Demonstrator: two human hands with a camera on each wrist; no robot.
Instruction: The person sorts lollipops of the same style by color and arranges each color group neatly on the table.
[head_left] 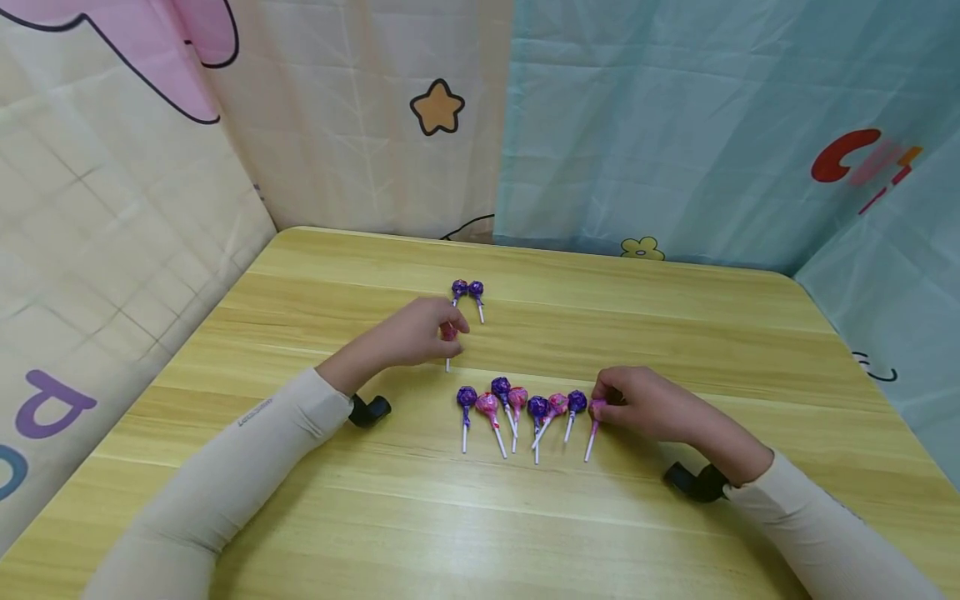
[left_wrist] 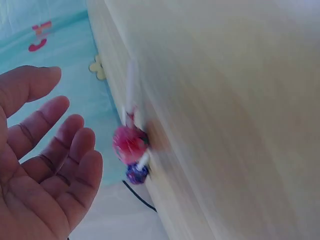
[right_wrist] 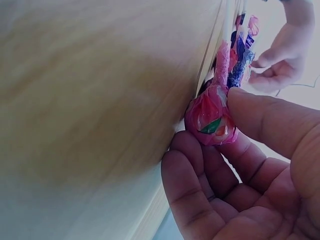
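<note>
My left hand [head_left: 422, 335] hovers beside a pink-wrapped lollipop [left_wrist: 130, 145], its fingers loosely bent and apart from the candy in the left wrist view. Behind that pink lollipop lie two purple lollipops [head_left: 476, 289], one stick partly hidden by the hand. At the right end of a row, my right hand [head_left: 648, 404] pinches another pink lollipop [right_wrist: 211, 117] by its wrapped head between thumb and fingers. The row beside it alternates mostly purple lollipops [head_left: 467, 396] and pink lollipops [head_left: 487, 405], white sticks pointing toward me, some crossing.
A wooden table [head_left: 480, 533] with light grain carries everything. Printed curtains [head_left: 637, 125] hang along its back and sides. Black wrist mounts [head_left: 370, 412] stick out beneath both forearms, close above the tabletop.
</note>
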